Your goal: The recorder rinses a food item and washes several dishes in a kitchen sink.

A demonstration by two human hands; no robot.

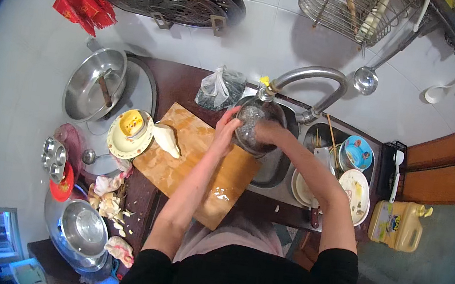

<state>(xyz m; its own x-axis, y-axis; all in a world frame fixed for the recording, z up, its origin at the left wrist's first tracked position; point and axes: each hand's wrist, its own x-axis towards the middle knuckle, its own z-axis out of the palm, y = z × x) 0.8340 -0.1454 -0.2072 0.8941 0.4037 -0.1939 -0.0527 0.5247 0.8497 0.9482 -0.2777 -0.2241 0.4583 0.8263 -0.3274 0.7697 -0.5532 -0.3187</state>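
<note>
Under the curved metal faucet (311, 72) is a round bowl (277, 110), over the left sink basin (273, 171). My left hand (225, 129) grips the bowl's left rim. Inside the bowl is my right hand (266, 132), blurred by motion. Its fingers are hard to make out, and so is anything in them. The water in the bowl looks stirred and glittery. A wooden cutting board (193, 137), wet in patches, lies below my left forearm. A pale peeled vegetable (166, 139) rests on its left part.
A tied plastic bag (220, 89) sits behind the board. Dirty plates (353, 193), a blue bowl (355, 153) and a cleaver (319, 188) crowd the right basin. Left are a steel basin (86, 97), a patterned plate (113, 141) and garlic skins (109, 204). A yellow jug (393, 224) stands right.
</note>
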